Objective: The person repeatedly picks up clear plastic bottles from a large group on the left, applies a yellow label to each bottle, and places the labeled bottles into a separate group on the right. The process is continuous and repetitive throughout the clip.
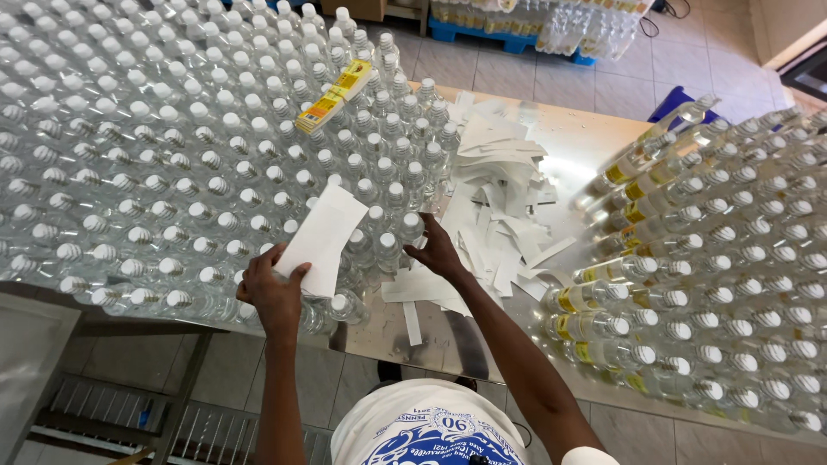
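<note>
My left hand (272,293) holds a white sheet of label backing (323,238) over the near edge of a large crowd of clear, white-capped bottles (172,155). My right hand (438,250) reaches to one bottle (410,228) at the right edge of that crowd, fingers spread and touching it. A stack of yellow labels (334,96) lies on top of the bottles further back.
A heap of white paper strips (495,198) lies on the metal table (577,142) between the two bottle groups. Labelled bottles lying on their sides (706,258) are stacked at the right. Tiled floor and pallets of bottles (534,21) are beyond.
</note>
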